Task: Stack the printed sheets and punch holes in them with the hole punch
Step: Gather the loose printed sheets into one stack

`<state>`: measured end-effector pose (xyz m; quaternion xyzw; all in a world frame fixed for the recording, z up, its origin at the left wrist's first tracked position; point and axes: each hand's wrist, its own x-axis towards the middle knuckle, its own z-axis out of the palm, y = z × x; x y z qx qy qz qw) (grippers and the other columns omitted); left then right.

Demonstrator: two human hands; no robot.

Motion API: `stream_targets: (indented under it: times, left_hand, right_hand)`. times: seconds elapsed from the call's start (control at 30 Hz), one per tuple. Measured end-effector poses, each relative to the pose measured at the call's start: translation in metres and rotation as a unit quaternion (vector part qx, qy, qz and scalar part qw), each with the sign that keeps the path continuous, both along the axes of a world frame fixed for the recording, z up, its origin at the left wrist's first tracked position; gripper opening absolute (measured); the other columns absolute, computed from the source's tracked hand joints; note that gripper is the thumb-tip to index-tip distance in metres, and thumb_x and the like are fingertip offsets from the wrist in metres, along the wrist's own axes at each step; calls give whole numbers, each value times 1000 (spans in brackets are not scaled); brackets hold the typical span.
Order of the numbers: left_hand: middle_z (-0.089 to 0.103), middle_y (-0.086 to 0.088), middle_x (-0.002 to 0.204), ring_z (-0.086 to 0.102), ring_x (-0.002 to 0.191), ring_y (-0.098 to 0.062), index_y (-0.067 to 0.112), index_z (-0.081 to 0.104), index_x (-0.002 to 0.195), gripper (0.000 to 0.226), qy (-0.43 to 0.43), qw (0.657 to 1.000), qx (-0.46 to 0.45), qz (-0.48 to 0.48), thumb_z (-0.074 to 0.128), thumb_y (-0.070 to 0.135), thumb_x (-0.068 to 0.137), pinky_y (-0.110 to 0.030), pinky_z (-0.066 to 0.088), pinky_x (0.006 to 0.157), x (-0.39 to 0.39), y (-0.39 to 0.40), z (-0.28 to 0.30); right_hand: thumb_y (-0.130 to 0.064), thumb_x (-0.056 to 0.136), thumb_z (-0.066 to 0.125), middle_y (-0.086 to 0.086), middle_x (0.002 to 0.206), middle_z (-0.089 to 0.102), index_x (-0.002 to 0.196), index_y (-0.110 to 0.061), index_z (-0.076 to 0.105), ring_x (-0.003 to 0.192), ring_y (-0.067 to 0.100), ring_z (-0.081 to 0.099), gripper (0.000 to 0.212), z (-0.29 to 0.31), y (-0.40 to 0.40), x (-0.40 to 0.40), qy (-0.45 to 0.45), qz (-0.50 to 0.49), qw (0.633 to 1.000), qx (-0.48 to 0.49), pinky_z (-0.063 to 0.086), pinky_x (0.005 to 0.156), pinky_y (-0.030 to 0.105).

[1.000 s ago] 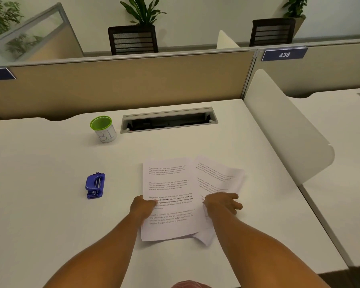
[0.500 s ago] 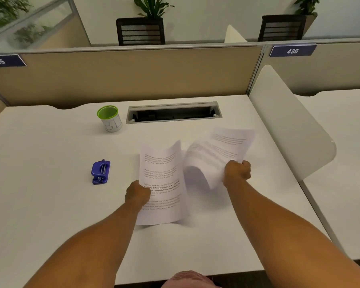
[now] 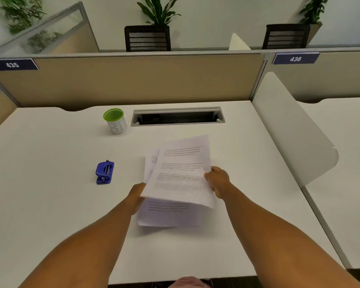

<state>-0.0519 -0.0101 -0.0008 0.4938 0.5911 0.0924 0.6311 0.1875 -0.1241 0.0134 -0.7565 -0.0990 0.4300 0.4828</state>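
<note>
Printed white sheets point(image 3: 181, 173) overlap above the middle of the white desk point(image 3: 50, 204). My right hand point(image 3: 217, 180) grips the right edge of the top sheet, which lies askew over the lower sheets point(image 3: 168, 215). My left hand point(image 3: 136, 194) holds the left edge of the lower sheets, partly hidden under the top sheet. A small blue hole punch point(image 3: 104, 172) lies on the desk to the left of the sheets, apart from both hands.
A white cup with a green rim point(image 3: 115, 121) stands at the back left. A cable slot point(image 3: 178, 117) is set in the desk behind the sheets. A white curved divider point(image 3: 289, 129) bounds the right side; a tan partition point(image 3: 133, 80) closes the back.
Both hands lifted the sheets apart from the desk, then my right hand swung its sheet left over the ones in my left hand. The hole punch has not moved.
</note>
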Motion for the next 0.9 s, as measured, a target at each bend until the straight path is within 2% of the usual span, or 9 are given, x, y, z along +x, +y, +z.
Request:
stream_targets:
  times: [0.07, 0.17, 0.23, 0.33, 0.4, 0.57, 0.7, 0.77, 0.9]
  left_hand:
    - [73, -11, 97, 68, 86, -27, 13, 70, 98, 30, -28, 999, -24, 11, 51, 37, 99, -29, 51, 63, 0, -2, 2]
    - [72, -10, 108, 68, 102, -31, 20, 66, 111, 48, -69, 994, -75, 29, 35, 55, 100, -39, 56, 80, 1, -2, 2]
    - [74, -8, 107, 69, 102, -31, 21, 67, 110, 46, -75, 994, -81, 20, 43, 57, 96, -43, 56, 85, 1, -2, 2]
    - [76, -5, 104, 72, 94, -26, 19, 69, 109, 35, -41, 998, -34, -20, 66, 46, 88, -40, 57, 80, 0, -4, 2]
    - [76, -5, 105, 73, 94, -26, 16, 68, 115, 34, -53, 998, -19, -28, 73, 33, 86, -42, 58, 83, 1, -5, 2]
    - [73, -11, 112, 70, 100, -32, 12, 66, 119, 30, -88, 995, -41, -31, 67, 16, 90, -48, 56, 90, 6, -4, 11]
    - [75, -14, 107, 72, 92, -33, 9, 68, 115, 26, -125, 985, -120, -22, 63, 15, 90, -42, 58, 76, 13, 2, 24]
    - [75, -15, 106, 73, 85, -33, 9, 69, 113, 25, -151, 978, -146, -21, 63, 17, 89, -41, 59, 71, 16, 6, 31]
    - [73, -20, 106, 73, 83, -35, 5, 69, 111, 34, -216, 961, -169, -24, 69, 14, 79, -43, 60, 67, 23, 12, 44]
  right_hand:
    - [3, 85, 44, 2, 94, 67, 96, -16, 62, 86, 26, 66, 28, -5, 1, -6, 4, 39, 999, -12, 56, 87, 48]
    - [4, 83, 42, 4, 97, 68, 100, -14, 63, 87, 26, 66, 32, -9, 1, -13, 0, 50, 999, -12, 57, 81, 41]
    - [4, 83, 42, 7, 103, 68, 107, -12, 64, 92, 29, 67, 37, -9, 3, -15, -6, 53, 999, -13, 58, 79, 41]
    - [4, 82, 42, 6, 103, 68, 108, -14, 63, 91, 29, 67, 37, -8, 3, -18, -17, 57, 998, -10, 57, 73, 38]
    - [3, 82, 42, 4, 101, 67, 107, -16, 62, 87, 26, 67, 37, -6, 2, -20, -20, 64, 998, -11, 56, 65, 33]
    - [0, 83, 44, 1, 93, 67, 97, -14, 63, 76, 19, 63, 27, -9, -2, -19, -16, 55, 998, -26, 45, 50, 23]
    - [-7, 86, 54, 7, 78, 60, 71, -10, 55, 71, 25, 56, 15, -15, -2, -16, -7, 32, 997, -67, 43, 62, 31]
    - [-19, 89, 61, 10, 77, 54, 77, -8, 53, 68, 24, 50, 18, -15, -5, -16, 9, 29, 995, -94, 41, 61, 32]
    - [-51, 89, 58, 11, 97, 67, 100, -8, 55, 79, 25, 68, 44, -10, -12, -16, 134, 60, 983, -111, 57, 69, 36]
